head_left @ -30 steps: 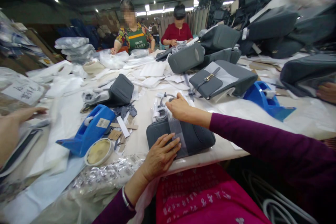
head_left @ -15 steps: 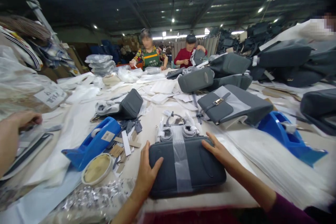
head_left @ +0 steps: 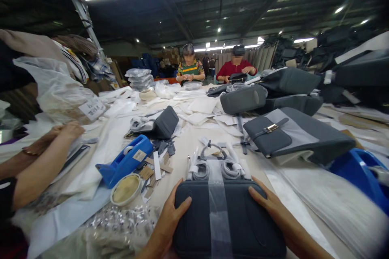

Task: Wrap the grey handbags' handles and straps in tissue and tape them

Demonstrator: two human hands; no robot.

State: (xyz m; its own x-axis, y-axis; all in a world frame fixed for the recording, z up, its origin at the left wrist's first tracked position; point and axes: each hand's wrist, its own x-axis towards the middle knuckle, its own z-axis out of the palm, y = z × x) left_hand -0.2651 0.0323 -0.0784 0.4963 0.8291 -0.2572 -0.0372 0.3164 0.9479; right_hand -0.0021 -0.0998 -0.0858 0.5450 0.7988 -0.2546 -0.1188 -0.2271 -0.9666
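A dark grey handbag (head_left: pixel 194 226) is right in front of me, with a strip of clear wrapping (head_left: pixel 218 210) down its middle. Its wrapped straps (head_left: pixel 201 170) and handle lie at the far side. My left hand (head_left: pixel 170 220) grips the bag's left end, thumb on the top face. On the opposite end, my right hand (head_left: pixel 269 206) holds the edge with its fingers around the side. Left of the bag are a round tub (head_left: pixel 126 190) of yellowish stuff and a blue tape dispenser (head_left: pixel 126 160).
Co-worker's hands (head_left: pixel 71 131) work at the left beside a plastic bag (head_left: pixel 60 93). More grey bags (head_left: pixel 294 133) and a second blue dispenser (head_left: pixel 358 174) lie right, near white sheets (head_left: pixel 322 194). Cardboard scraps (head_left: pixel 146 172) lie near the tub. Two people stand across the table.
The handbag has come closer to me and looks tipped up, held by both my hands. My view has swung left. The co-worker's hands at the left have come together.
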